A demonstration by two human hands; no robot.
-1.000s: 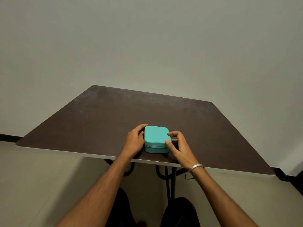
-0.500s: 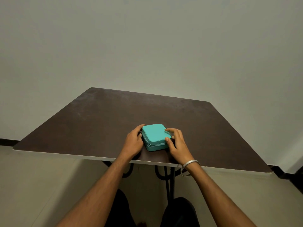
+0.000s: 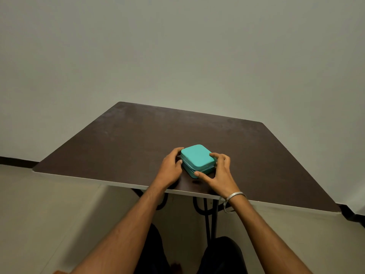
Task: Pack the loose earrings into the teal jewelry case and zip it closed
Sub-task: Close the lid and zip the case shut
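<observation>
A: Grip state?
B: Right hand (image 3: 219,175) curled on the case (image 3: 197,158), thumb at its near corner, fingers over the right edge. Left hand (image 3: 170,168) clasps the left side.
A: Case position?
B: Lid down, turned at an angle between both hands, near the table's (image 3: 118,139) front edge. Bangle (image 3: 234,195) on right wrist.

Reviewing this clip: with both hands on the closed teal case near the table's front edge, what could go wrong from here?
1. The teal jewelry case sits close to the front edge of the table; a pull toward the person might slide it off.
2. No loose earrings show on the table; whether they are packed cannot be told, so the case may be handled empty.
3. The left hand and right hand grip only its sides and corner; tugging the zipper could twist it.
</observation>
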